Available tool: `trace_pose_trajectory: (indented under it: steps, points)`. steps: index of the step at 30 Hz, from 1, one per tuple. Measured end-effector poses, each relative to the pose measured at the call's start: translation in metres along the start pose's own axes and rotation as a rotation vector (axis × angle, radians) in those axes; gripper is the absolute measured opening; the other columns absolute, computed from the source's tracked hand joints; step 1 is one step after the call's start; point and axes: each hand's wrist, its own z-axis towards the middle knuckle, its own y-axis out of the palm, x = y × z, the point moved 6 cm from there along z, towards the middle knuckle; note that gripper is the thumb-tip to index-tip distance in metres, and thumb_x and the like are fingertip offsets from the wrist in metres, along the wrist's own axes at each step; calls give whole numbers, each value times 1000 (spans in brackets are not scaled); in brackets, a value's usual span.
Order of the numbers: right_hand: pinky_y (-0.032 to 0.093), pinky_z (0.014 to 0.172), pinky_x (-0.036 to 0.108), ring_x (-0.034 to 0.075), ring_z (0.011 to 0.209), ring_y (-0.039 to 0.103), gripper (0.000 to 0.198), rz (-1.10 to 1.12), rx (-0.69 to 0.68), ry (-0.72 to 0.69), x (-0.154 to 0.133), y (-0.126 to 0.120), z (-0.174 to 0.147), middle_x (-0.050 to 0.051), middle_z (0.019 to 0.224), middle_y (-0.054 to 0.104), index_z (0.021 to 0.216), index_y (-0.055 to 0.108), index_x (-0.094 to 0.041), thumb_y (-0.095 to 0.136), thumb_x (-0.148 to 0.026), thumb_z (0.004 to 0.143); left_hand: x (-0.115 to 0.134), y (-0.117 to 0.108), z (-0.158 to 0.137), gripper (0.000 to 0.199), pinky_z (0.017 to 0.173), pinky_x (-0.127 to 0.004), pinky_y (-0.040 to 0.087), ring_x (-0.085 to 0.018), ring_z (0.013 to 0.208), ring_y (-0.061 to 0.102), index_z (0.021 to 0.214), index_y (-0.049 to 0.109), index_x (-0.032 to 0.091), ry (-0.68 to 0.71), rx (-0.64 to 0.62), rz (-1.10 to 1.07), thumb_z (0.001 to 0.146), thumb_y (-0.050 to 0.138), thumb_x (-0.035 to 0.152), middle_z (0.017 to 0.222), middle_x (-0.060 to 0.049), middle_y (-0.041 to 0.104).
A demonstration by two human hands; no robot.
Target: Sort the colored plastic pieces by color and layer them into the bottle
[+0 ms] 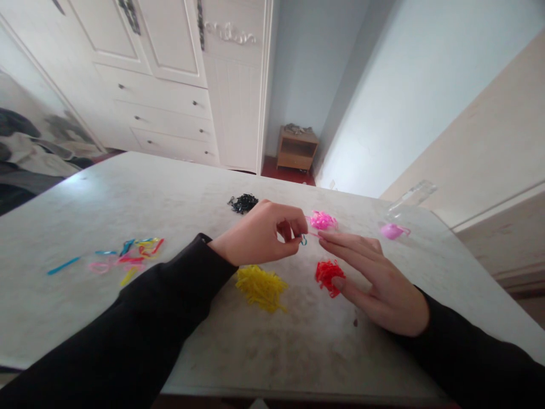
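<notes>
My left hand (272, 227) is closed in a pinch over the middle of the table. A small blue-green loop (304, 241) shows at its fingertips. A thin pink rubber band (313, 234) runs from there to the fingertips of my right hand (378, 278). The right fingers lie stretched out, with the thumb apart at the edge of a pile of red rubber bands (327, 276). Beneath my left wrist is a heap of yellow rubber bands (261, 288). Black rubber bands (243, 203) lie behind the left hand, and pink rubber bands (324, 220) just beyond the fingertips.
Mixed coloured strips and bands (131, 255) are scattered on the left of the pale table (204, 352). To the right lie a clear plastic container (411, 199) and a purple-pink object (392, 230). A white wardrobe (170, 96) and a small wooden cabinet (298, 149) stand behind.
</notes>
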Motion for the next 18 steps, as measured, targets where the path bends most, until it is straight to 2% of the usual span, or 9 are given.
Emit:
trace_pose_trajectory:
  steps: [2, 7, 12, 14, 18]
  points:
    - [49, 106, 52, 32, 135, 61, 55, -18, 27, 53, 11, -2, 1, 12, 148, 63, 153, 50, -29, 56, -25, 99, -4, -3, 0, 11, 61, -22, 53, -13, 63, 71, 78, 72, 16, 11, 18, 35, 74, 66, 9, 70, -1, 75]
    - [45, 113, 60, 33, 134, 61, 45, -86, 94, 198, 55, -3, 2, 15, 144, 66, 141, 61, -21, 58, -35, 99, -19, -19, 1, 11, 62, -22, 53, -12, 64, 69, 78, 76, 16, 0, 90, 91, 76, 65, 12, 72, -2, 75]
    - [47, 113, 60, 33, 132, 61, 46, -92, 70, 226, 82, 8, 2, 17, 140, 68, 138, 64, -16, 58, -36, 97, -35, -42, -2, 11, 59, -23, 50, -12, 61, 63, 76, 77, 16, -66, 139, 133, 74, 66, 16, 71, -4, 73]
    - [48, 112, 60, 33, 132, 61, 47, -85, 47, 225, 87, 13, 2, 17, 140, 68, 138, 63, -15, 58, -37, 96, -40, -47, -4, 12, 57, -23, 47, -11, 60, 60, 75, 77, 15, -94, 111, 144, 72, 65, 16, 73, -4, 73]
    - [47, 113, 61, 34, 133, 60, 50, -65, 7, 245, 93, 17, 0, 17, 142, 67, 140, 62, -15, 59, -40, 97, -47, -48, -8, 12, 54, -22, 41, -9, 57, 53, 70, 76, 16, -124, -33, 208, 67, 64, 13, 71, -1, 66]
